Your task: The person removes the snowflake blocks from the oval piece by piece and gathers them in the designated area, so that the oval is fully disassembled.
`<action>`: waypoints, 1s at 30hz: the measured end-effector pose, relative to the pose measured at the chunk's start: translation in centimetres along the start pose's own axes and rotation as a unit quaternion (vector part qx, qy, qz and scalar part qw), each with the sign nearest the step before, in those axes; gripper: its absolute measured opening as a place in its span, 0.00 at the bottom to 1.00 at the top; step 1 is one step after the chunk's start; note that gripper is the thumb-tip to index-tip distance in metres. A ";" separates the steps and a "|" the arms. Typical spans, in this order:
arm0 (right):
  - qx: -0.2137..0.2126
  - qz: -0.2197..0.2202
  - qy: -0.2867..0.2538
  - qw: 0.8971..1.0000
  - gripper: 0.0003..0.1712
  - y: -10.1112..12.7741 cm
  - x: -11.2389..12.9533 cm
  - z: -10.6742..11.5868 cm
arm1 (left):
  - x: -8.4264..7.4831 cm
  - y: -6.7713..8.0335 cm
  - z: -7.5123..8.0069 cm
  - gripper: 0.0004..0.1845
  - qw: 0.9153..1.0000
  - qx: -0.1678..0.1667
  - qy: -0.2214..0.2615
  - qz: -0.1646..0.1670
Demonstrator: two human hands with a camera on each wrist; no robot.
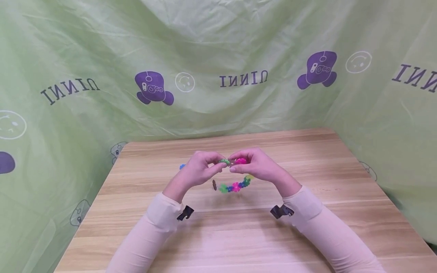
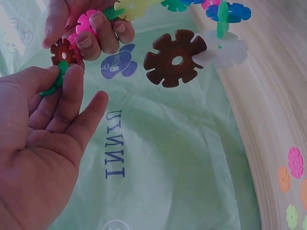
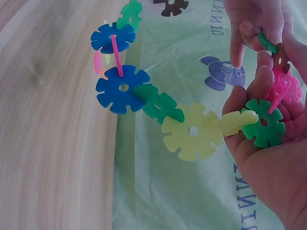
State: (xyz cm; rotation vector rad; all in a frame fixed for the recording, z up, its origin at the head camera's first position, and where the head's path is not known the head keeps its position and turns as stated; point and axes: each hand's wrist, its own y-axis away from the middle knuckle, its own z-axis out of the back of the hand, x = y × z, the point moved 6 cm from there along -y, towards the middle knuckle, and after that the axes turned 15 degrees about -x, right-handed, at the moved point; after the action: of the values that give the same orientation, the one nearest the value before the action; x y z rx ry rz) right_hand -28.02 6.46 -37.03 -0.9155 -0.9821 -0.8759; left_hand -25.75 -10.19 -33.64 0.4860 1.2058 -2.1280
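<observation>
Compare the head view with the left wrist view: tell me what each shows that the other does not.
Only the head view shows both sleeves, the whole wooden table and the chain as one hanging curve. Only the left wrist view shows loose discs lying on the table and a large brown disc at the chain's end. Both show the left hand pinching a green disc beside the right hand.

blue piece (image 1: 182, 166) — mostly hidden behind left hand (image 1: 199, 170) | loose pieces (image 2: 293, 184) — blurred, cut off at frame edge
</observation>
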 end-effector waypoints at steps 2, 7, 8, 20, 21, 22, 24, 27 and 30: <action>0.001 -0.002 -0.003 1.000 0.20 0.0 -0.1 0.0 | 0.0 0.0 0.0 0.03 1.000 -0.003 0.000 0.000; -0.002 -0.001 -0.001 1.000 0.20 0.0 -0.1 0.0 | 0.1 0.1 0.1 0.02 1.000 -0.007 0.002 0.003; -0.002 -0.001 -0.001 1.000 0.20 0.0 -0.1 0.0 | 0.1 0.1 0.1 0.02 1.000 -0.009 0.000 0.002; -0.002 -0.011 -0.009 1.000 0.20 -0.1 -0.2 0.2 | 3.0 0.1 1.1 0.05 0.994 -0.033 -0.022 0.103; -0.002 -0.011 -0.011 1.000 0.21 -0.1 -0.2 0.3 | 3.6 0.1 1.1 0.08 0.992 -0.033 -0.023 0.121; -0.002 -0.012 -0.012 1.000 0.21 -0.1 -0.2 0.3 | 4.1 0.2 1.1 0.10 0.990 -0.033 -0.025 0.137; 0.000 -0.011 -0.015 1.000 0.21 -0.1 -0.2 0.2 | 5.3 0.5 1.1 0.13 0.985 -0.029 -0.030 0.167; 0.003 -0.006 -0.014 1.000 0.21 0.0 -0.2 0.2 | 6.9 1.0 1.0 0.14 0.978 -0.023 -0.043 0.202; 0.004 -0.004 -0.013 1.000 0.21 0.0 -0.3 0.2 | 8.2 1.5 0.8 0.10 0.973 -0.014 -0.061 0.222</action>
State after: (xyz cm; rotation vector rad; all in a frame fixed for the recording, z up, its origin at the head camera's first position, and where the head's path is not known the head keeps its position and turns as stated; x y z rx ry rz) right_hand -28.13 6.69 -37.22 -0.9185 -1.0113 -0.8675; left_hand -30.71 -14.29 -39.03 0.5444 0.9523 -1.7294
